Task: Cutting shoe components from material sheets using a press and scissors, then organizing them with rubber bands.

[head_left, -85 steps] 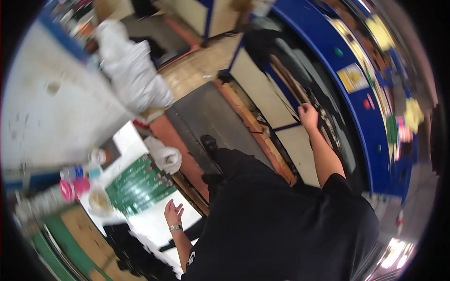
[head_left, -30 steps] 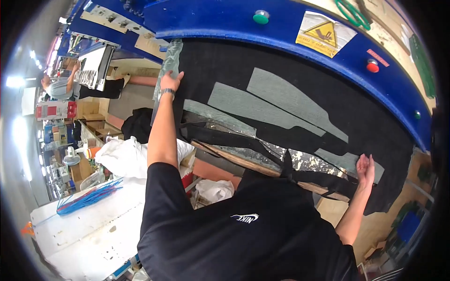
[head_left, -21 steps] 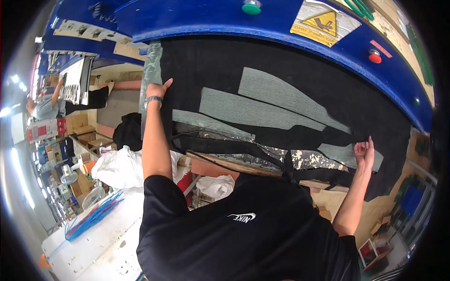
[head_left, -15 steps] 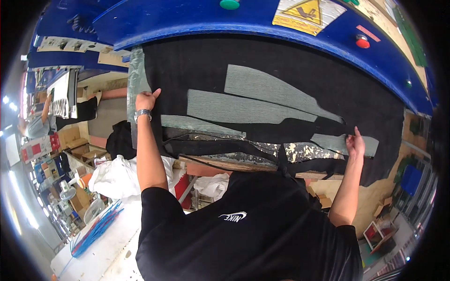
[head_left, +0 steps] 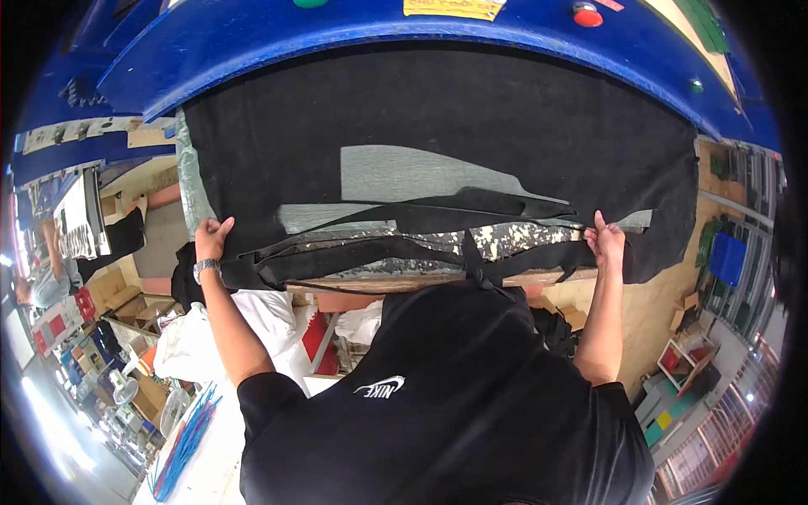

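A wide sheet of black fabric [head_left: 438, 101] with shaped cut-outs lies over a grey-green board [head_left: 396, 172], which shows through the holes. My left hand [head_left: 212, 240], watch on the wrist, is closed on the sheet at its near left. Toward the near right, my right hand [head_left: 605, 242] pinches the sheet, its index finger pointing up. Between the hands, a loose band of the fabric sags over the largest cut-out. Narrow black strips [head_left: 362, 252] hang along the near edge, over a worn, paint-flecked surface [head_left: 526, 240].
A blue machine beam [head_left: 337, 38] with a red button [head_left: 587, 14] spans the far side. White cloth bundles [head_left: 227, 332] lie at the near left, beside a table with blue ties [head_left: 187, 442]. Another person [head_left: 50, 273] is at the far left; a blue crate [head_left: 728, 257] stands right.
Both hands have moved nearer to my body, drawing the fabric's near part along. The cut-outs show less of the board now. The head view has shifted too.
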`<state>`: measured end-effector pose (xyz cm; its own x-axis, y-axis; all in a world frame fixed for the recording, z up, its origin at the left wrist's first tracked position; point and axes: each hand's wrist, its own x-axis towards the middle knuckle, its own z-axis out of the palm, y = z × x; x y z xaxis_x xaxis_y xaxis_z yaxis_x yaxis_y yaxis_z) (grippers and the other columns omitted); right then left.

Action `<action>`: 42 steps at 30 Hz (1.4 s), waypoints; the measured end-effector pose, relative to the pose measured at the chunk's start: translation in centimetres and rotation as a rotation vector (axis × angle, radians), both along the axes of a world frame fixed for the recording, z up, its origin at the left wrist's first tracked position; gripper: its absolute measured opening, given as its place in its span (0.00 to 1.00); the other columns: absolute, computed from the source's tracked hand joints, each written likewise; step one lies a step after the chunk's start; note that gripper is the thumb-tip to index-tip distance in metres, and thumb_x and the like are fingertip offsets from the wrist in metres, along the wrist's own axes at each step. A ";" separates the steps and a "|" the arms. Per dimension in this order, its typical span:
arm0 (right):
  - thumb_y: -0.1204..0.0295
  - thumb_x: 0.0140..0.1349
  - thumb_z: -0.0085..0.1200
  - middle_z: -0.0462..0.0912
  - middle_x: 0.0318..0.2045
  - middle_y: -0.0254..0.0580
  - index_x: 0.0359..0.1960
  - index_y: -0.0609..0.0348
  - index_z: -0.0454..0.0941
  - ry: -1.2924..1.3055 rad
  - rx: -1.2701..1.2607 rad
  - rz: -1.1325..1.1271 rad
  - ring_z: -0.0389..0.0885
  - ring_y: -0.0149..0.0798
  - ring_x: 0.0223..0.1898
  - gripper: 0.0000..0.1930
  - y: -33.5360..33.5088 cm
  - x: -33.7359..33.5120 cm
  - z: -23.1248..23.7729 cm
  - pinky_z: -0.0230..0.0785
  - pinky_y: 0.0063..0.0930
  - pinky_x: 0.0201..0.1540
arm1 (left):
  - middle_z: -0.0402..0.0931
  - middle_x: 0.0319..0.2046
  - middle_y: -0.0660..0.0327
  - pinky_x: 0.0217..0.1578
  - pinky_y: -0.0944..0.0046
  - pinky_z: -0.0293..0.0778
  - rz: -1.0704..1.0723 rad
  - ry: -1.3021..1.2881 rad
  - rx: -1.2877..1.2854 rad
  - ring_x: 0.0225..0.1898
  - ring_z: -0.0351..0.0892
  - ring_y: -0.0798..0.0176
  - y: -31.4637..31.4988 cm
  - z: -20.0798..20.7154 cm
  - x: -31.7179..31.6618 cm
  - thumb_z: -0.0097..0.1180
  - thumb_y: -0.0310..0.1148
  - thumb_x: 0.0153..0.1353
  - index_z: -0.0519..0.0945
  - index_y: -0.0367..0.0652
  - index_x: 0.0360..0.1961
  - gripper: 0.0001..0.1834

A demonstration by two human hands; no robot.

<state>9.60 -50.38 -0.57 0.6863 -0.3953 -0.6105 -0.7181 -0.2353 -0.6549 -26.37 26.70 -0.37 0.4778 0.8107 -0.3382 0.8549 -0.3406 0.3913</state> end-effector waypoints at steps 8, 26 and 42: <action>0.59 0.67 0.65 0.81 0.21 0.37 0.25 0.51 0.66 0.062 -0.028 -0.005 0.83 0.29 0.19 0.20 -2.5 -3.8 0.1 0.73 0.18 0.17 | 0.68 0.20 0.71 0.24 0.69 0.61 0.004 0.040 -0.086 0.22 0.62 0.73 -1.6 -0.3 -4.5 0.79 0.49 0.51 0.71 0.44 0.28 0.27; 0.56 0.65 0.66 0.85 0.27 0.39 0.40 0.62 0.83 -0.422 -0.849 0.203 0.84 0.35 0.28 0.18 -28.2 4.0 0.3 0.78 0.31 0.35 | 0.74 0.55 0.44 0.57 0.44 0.70 -0.325 0.092 0.491 0.58 0.73 0.39 -13.9 1.7 -4.7 0.68 0.40 0.61 0.75 0.44 0.60 0.27; 0.57 0.62 0.69 0.82 0.35 0.42 0.64 0.60 0.70 -0.167 -0.549 -0.086 0.78 0.35 0.32 0.33 -46.5 5.3 -8.2 0.74 0.30 0.35 | 0.57 0.73 0.43 0.71 0.50 0.59 -0.415 -0.012 0.101 0.73 0.59 0.41 -44.7 0.8 10.3 0.66 0.44 0.65 0.66 0.39 0.70 0.38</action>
<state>14.93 -96.84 -8.74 0.7072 -0.6820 -0.1865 -0.6470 -0.5179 -0.5596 -16.10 -17.96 0.42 0.7744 0.5773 -0.2591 0.6324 -0.6924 0.3474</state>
